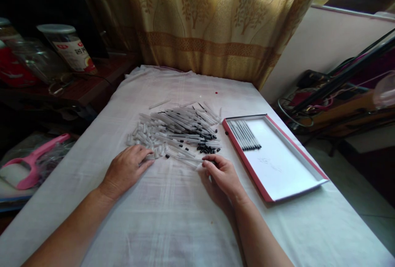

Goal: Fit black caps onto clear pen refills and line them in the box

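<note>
My left hand (127, 168) rests at the near left edge of the pile, thumb and fingers closed around a clear pen cap (148, 158). Between the thumb and fingers of my right hand (222, 173) is a thin pen (193, 159), its slim end pointing left. Beyond both hands lies a heap of loose pen parts: translucent barrels and refills (182, 121), clear caps (143, 135) on the left, and small black plugs (208, 149) on the right. Several assembled pens (245, 135) lie side by side in a shallow red-edged box (274, 182).
A pale cloth covers the table (154, 217). A tiny red piece (216, 92) lies near the back. To the left are a pink-handled item (40, 160) and a dark cabinet with jars (70, 49). A patterned curtain (210, 20) hangs behind.
</note>
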The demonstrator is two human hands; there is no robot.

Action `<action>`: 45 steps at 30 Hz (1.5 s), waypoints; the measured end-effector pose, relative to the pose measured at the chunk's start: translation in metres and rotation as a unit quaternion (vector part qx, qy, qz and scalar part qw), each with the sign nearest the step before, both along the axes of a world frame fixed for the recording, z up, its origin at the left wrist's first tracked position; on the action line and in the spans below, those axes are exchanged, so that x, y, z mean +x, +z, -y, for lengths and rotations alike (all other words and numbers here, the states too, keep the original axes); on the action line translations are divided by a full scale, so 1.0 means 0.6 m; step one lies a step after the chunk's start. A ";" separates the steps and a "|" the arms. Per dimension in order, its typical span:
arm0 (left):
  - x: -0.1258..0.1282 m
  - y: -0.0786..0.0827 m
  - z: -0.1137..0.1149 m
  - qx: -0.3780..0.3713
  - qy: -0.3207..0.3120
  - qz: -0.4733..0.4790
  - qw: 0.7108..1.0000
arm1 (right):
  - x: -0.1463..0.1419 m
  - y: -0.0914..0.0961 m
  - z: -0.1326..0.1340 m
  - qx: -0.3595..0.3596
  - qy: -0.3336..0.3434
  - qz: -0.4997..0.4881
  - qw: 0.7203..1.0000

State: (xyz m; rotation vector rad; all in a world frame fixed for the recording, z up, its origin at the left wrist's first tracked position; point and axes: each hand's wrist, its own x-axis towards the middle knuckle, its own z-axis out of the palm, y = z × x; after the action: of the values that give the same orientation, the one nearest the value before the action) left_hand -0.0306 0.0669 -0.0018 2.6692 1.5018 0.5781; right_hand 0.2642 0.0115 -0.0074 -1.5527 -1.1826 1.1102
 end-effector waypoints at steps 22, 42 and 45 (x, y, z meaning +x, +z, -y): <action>0.091 0.018 0.016 -0.354 0.109 0.585 0.722 | -0.004 0.009 0.007 -0.001 -0.016 -0.140 0.990; 0.131 -0.001 0.041 -0.378 0.099 0.590 0.707 | -0.020 0.002 0.006 0.045 0.023 -0.020 0.999; 0.134 -0.003 0.044 -0.369 0.097 0.581 0.719 | -0.020 0.002 0.009 0.069 0.064 0.015 0.995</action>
State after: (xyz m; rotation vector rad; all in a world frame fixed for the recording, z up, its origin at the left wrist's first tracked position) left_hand 0.0495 0.0408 -0.0035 1.0648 1.1428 1.0579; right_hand 0.2524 0.0062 -0.0064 -1.4089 -1.3661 1.0675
